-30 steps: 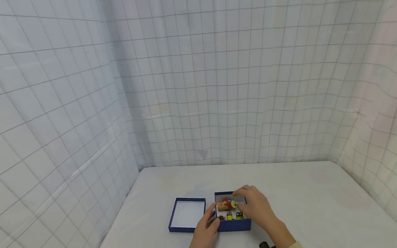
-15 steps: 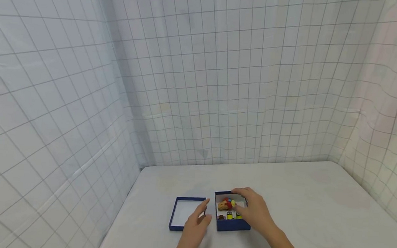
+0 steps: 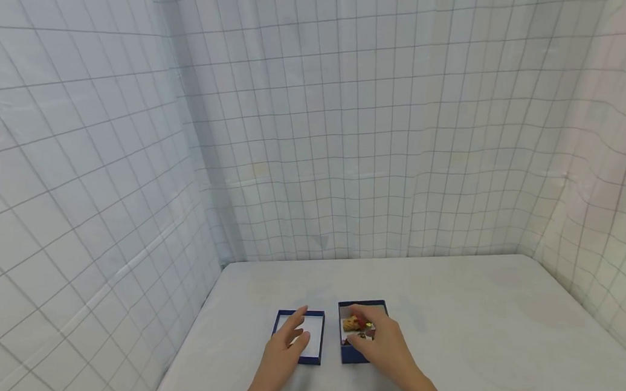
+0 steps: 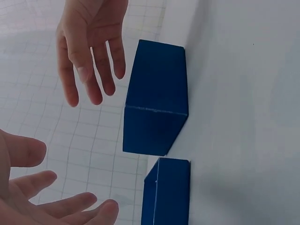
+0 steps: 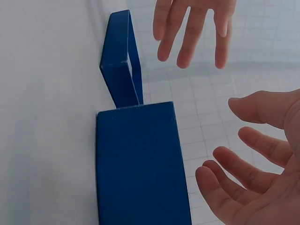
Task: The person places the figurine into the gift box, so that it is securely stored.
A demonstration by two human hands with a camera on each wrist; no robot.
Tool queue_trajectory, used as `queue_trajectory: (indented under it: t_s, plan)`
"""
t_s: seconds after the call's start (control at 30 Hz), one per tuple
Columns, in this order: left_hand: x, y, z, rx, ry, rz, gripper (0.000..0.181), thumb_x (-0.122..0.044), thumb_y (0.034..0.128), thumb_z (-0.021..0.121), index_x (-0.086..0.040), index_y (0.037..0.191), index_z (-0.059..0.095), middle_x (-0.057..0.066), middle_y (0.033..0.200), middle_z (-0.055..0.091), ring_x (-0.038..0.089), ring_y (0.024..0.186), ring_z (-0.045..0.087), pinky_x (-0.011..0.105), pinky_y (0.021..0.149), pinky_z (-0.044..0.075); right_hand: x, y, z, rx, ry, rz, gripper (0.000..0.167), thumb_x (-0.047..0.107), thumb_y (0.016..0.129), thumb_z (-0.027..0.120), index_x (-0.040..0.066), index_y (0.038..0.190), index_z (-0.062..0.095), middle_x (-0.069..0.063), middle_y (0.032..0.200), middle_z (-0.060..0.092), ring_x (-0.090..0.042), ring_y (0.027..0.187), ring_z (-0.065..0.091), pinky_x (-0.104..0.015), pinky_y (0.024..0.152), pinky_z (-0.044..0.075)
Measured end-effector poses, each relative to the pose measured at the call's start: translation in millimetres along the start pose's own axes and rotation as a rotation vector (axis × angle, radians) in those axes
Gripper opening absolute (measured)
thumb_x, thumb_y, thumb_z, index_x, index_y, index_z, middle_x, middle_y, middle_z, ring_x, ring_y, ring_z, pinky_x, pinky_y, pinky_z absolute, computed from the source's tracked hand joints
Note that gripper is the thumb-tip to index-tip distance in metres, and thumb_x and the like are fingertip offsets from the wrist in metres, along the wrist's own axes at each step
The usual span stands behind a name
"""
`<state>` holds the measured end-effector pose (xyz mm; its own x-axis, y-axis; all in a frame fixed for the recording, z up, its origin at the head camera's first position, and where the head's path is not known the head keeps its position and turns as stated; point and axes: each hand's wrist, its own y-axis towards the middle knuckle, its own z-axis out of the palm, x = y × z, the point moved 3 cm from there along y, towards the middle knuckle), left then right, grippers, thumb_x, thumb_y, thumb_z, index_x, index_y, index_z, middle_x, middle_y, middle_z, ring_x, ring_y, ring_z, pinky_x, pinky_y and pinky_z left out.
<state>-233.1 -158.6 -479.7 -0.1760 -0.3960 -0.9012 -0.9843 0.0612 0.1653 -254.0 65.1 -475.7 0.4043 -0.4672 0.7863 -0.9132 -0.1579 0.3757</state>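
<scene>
A deep blue box stands uncovered on the table, with small toy figures inside. Among them a tan figure shows beside red and yellow parts; my right hand hides some of the others. That right hand hovers over the box with fingers loosely bent, holding nothing. To the left lies a shallow blue lid, its white inside facing up. My left hand hangs above the lid, fingers spread. In the right wrist view both the left hand and right hand are apart from the box.
A white table carries the box and lid, which sit close together with a narrow gap. White grid-patterned cloth hangs behind the table and on both sides.
My left hand has let go of the box's left side and moved left over the lid. The right hand has shifted left and nearer above the box. Box and lid stay in place.
</scene>
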Motion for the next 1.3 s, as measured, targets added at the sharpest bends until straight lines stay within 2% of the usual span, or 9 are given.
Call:
queue_trajectory:
  t_s: [0.13, 0.23, 0.4, 0.57, 0.73, 1.0, 1.17, 1.3]
  plan:
    - [3.3, -0.1, -10.6, -0.024, 0.043, 0.03, 0.049, -0.028, 0.1018, 0.06, -0.027, 0.15, 0.049, 0.02, 0.148, 0.05, 0.043, 0.128, 0.054, 0.061, 0.103, 0.045, 6, -4.1, 9, 0.016, 0.061, -0.012, 0.051, 0.009, 0.083, 0.081, 0.014, 0.131, 0.065, -0.006, 0.121, 0.067, -0.03, 0.108, 0.064, -0.039, 0.086, 0.059]
    - [8.0, -0.6, -19.0, -0.047, 0.06, 0.041, 0.05, -0.024, 0.1001, 0.062, -0.028, 0.148, 0.051, 0.019, 0.148, 0.05, 0.043, 0.127, 0.055, 0.061, 0.1, 0.047, 11, -7.1, 15, 0.03, 0.121, -0.017, 0.052, 0.012, 0.083, 0.082, 0.02, 0.131, 0.064, -0.003, 0.121, 0.066, -0.03, 0.109, 0.064, -0.033, 0.085, 0.06]
    - [21.4, 0.0, -33.7, -0.086, 0.093, 0.031, 0.052, -0.018, 0.0968, 0.067, -0.029, 0.146, 0.053, 0.019, 0.146, 0.052, 0.043, 0.125, 0.057, 0.058, 0.099, 0.05, 19, -8.8, 28, 0.076, 0.197, 0.034, 0.048, 0.017, 0.085, 0.082, 0.026, 0.129, 0.065, 0.003, 0.117, 0.066, -0.026, 0.109, 0.062, -0.027, 0.086, 0.058]
    - [30.6, 0.7, -46.1, -0.117, 0.125, 0.004, 0.055, -0.015, 0.0943, 0.069, -0.027, 0.146, 0.054, 0.021, 0.144, 0.053, 0.043, 0.125, 0.057, 0.055, 0.096, 0.053, 27, -9.8, 45, 0.136, 0.234, 0.128, 0.047, 0.023, 0.087, 0.079, 0.026, 0.131, 0.065, 0.003, 0.118, 0.066, -0.027, 0.113, 0.06, -0.032, 0.091, 0.057]
    - [39.1, 3.4, -53.0, -0.13, 0.139, -0.065, 0.058, -0.015, 0.0925, 0.071, -0.025, 0.147, 0.053, 0.021, 0.145, 0.052, 0.043, 0.126, 0.055, 0.055, 0.097, 0.052, 29, -11.5, 60, 0.16, 0.252, 0.185, 0.05, 0.022, 0.086, 0.08, 0.024, 0.133, 0.063, -0.002, 0.126, 0.064, -0.03, 0.119, 0.058, -0.041, 0.094, 0.056]
    - [51.0, 7.1, -64.3, -0.085, 0.108, -0.151, 0.065, -0.011, 0.0886, 0.073, -0.021, 0.149, 0.05, 0.025, 0.148, 0.047, 0.045, 0.125, 0.054, 0.054, 0.092, 0.055, 30, -11.7, 86, 0.217, 0.205, 0.215, 0.059, 0.018, 0.085, 0.081, 0.016, 0.14, 0.058, -0.015, 0.141, 0.056, -0.041, 0.127, 0.054, -0.053, 0.094, 0.055]
    - [60.3, 10.5, -64.3, -0.007, 0.029, -0.191, 0.069, -0.013, 0.0894, 0.074, -0.016, 0.152, 0.045, 0.031, 0.148, 0.043, 0.047, 0.127, 0.052, 0.055, 0.093, 0.054, 23, -14.3, 94, 0.243, 0.128, 0.242, 0.065, 0.02, 0.086, 0.079, 0.011, 0.144, 0.053, -0.017, 0.143, 0.053, -0.044, 0.133, 0.047, -0.066, 0.101, 0.044]
    - [67.1, 14.9, -63.8, 0.045, -0.038, -0.23, 0.07, -0.014, 0.0909, 0.074, -0.013, 0.153, 0.042, 0.034, 0.146, 0.043, 0.047, 0.127, 0.052, 0.056, 0.092, 0.055, 20, -13.7, 99, 0.236, 0.12, 0.266, 0.068, 0.02, 0.086, 0.078, 0.01, 0.147, 0.049, -0.019, 0.145, 0.05, -0.046, 0.135, 0.043, -0.069, 0.103, 0.039]
